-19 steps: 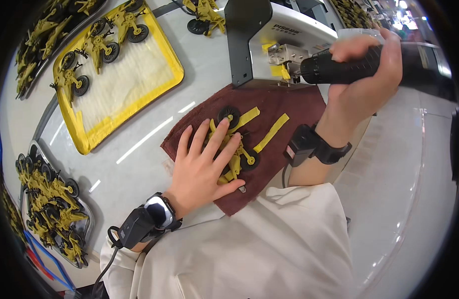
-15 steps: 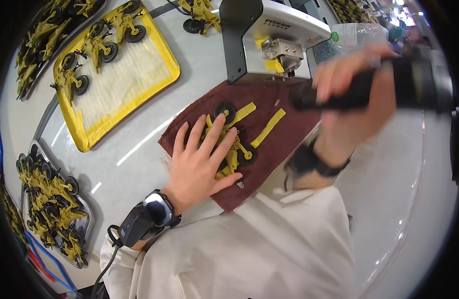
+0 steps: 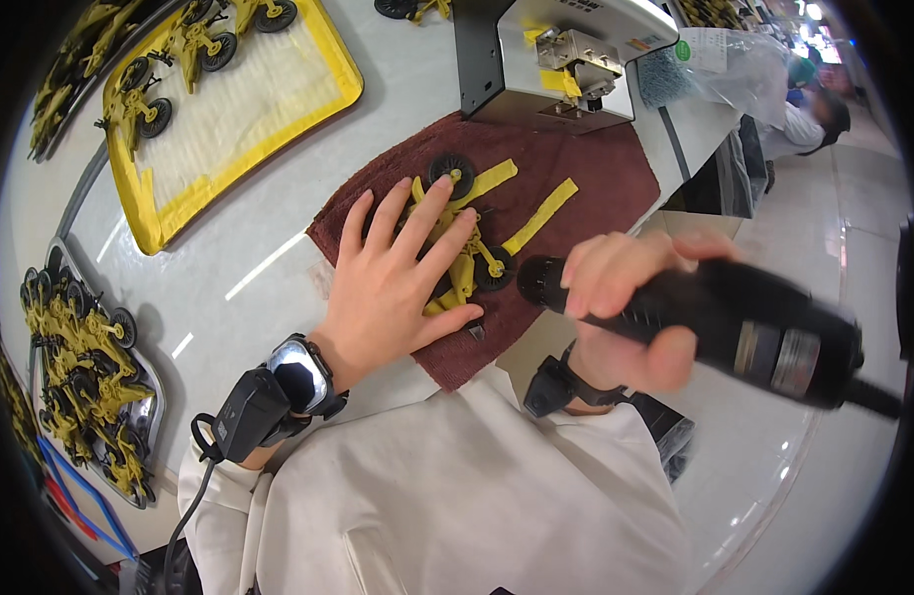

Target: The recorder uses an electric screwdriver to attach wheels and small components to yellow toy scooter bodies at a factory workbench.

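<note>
The left hand (image 3: 398,283) lies flat, fingers splayed, pressing a yellow plastic toy vehicle (image 3: 464,260) (knobby black wheels) onto a fuzzy maroon towel (image 3: 586,169). At its three o'clock, the right hand (image 3: 626,307) clasps a ribbed black cylindrical power screwdriver (image 3: 715,322).

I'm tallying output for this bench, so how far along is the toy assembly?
Done: some assembled yellow wheeled toys fill the grey tray at left. In hand: the left hand presses one yellow toy flat on the maroon cloth while the right hand holds a black power driver near it. Left: a few toys lie on the yellow tray.
</note>
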A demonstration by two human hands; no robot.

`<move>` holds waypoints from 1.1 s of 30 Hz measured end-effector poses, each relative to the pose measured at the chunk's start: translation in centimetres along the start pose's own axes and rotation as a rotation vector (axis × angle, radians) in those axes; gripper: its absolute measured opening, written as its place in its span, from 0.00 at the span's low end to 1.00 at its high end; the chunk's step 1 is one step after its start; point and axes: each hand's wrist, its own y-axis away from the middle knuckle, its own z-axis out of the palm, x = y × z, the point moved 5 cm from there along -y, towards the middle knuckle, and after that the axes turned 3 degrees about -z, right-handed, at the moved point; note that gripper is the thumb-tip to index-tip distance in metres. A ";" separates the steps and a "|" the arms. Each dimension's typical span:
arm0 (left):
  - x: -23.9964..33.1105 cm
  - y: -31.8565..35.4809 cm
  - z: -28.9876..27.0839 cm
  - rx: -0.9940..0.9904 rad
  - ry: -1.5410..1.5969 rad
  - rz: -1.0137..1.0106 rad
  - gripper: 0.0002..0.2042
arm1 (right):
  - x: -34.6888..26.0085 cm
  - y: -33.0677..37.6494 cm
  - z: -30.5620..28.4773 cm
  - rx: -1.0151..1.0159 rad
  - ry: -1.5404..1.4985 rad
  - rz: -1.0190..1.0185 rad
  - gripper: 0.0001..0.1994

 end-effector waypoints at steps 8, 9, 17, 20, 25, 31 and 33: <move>-0.1 -0.2 0.1 -0.019 0.014 -0.004 0.35 | 1.0 -0.2 -0.1 0.048 -0.065 0.037 0.26; -0.1 -0.2 0.0 -0.019 0.010 -0.010 0.35 | 0.9 -0.3 0.5 -0.021 0.075 0.029 0.25; 0.3 -0.4 -0.2 -0.015 0.026 0.003 0.33 | -3.5 -6.1 -1.1 0.090 0.261 -0.253 0.22; 0.2 0.1 -0.5 -0.005 0.004 -0.010 0.33 | -3.0 -11.8 -2.0 0.228 0.322 -0.245 0.17; 0.0 0.2 -0.5 0.012 0.019 -0.019 0.33 | 0.7 -13.1 -0.7 0.231 0.607 -0.170 0.17; -0.3 0.2 -0.3 0.038 0.045 -0.013 0.35 | -1.7 -2.2 1.3 -0.301 -0.064 -0.054 0.30; -0.4 0.4 -0.2 0.027 0.061 -0.025 0.36 | -2.1 -0.1 2.2 -0.381 -0.048 -0.032 0.32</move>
